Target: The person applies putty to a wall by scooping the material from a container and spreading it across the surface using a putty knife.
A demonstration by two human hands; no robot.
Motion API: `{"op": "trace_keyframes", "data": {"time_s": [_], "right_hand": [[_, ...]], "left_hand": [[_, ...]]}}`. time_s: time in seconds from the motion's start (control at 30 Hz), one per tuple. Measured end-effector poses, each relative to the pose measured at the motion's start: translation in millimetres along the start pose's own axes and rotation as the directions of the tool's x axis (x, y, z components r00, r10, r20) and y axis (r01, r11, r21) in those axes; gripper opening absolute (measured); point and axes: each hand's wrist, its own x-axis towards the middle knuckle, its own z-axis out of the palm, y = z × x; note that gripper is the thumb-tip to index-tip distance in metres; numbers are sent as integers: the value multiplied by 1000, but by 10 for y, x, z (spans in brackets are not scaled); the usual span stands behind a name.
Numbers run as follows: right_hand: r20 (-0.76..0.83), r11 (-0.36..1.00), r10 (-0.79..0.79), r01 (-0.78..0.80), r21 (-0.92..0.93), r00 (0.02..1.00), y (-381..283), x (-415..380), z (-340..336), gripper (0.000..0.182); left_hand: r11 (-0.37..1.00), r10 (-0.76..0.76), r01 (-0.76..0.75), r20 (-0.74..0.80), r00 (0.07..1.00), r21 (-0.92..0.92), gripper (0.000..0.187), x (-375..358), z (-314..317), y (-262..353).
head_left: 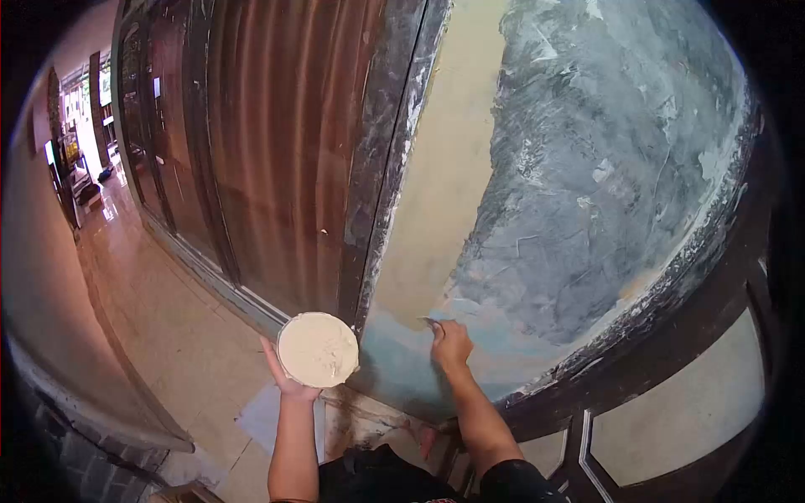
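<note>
My left hand (293, 387) supports a round white tub (317, 348) from its side and underneath, with the thumb along the rim. Cream-coloured putty fills the tub nearly to the top, its surface rough at the lower right. In my right hand (453, 344) is a putty knife (429, 322), gripped with the fingers closed; only a small dark part shows, and its blade meets the wall. A smooth cream putty strip (453, 117) runs down the wall to the blade. Below and beside it, the wall (402, 360) is pale blue-green.
A rough grey wall patch (587, 168) spreads to the right of the strip. Dark-framed glass with a brown curtain (277, 142) stands to the left. Beneath lies a tiled floor (176, 335) with a pale sheet (272, 423). Dark panelled woodwork (679, 402) is close at the lower right.
</note>
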Motion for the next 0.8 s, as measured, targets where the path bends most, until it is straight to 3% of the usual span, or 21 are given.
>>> {"op": "trace_keyframes", "data": {"time_s": [0.03,0.17,0.2,0.23,0.3,0.37,0.4,0.5,0.53,0.57,0.63,0.67,0.8], "right_hand": [[-105,1000,-13,15,13,994,-47,24,-105,16],[-109,997,-34,41,58,993,30,-227,-175,14],[12,999,17,-17,41,1000,-2,-292,-194,15],[10,999,16,-16,40,1000,52,-306,-113,15],[171,999,-1,9,-50,985,90,-306,48,18],[188,998,-10,21,-58,982,143,-170,64,20],[127,999,-8,13,-42,992,95,-59,-38,20],[-15,999,-37,37,22,999,-108,138,-464,16],[-99,994,-67,75,78,993,-177,169,-596,14],[-97,994,-70,78,74,993,-226,185,-707,14],[-212,912,-316,357,200,925,-367,204,-960,23],[-208,831,-463,504,235,862,-468,208,-1121,30],[-202,689,-625,655,311,754,-744,104,-1408,35]], "left_hand": [[1000,30,-30,-66,997,9,102,47,-46,-10],[998,-46,47,33,998,-41,103,-30,58,-28],[998,-55,56,26,998,-23,103,-28,59,-53],[998,-65,65,17,998,-4,103,-34,59,-73],[996,-81,77,106,991,42,102,-45,78,-103],[994,-112,110,114,987,26,103,-27,86,-114],[997,-73,71,46,996,40,103,61,-141,-151],[995,-93,90,61,994,42,103,-18,107,-137],[992,-128,124,221,967,33,103,-48,221,-126],[992,-127,124,220,967,28,103,-36,195,-166],[992,-124,125,35,992,-22,104,-8,144,-246],[993,-119,119,48,992,8,105,-5,158,-288],[988,-150,150,-26,988,-23,106,32,221,-360]]}}
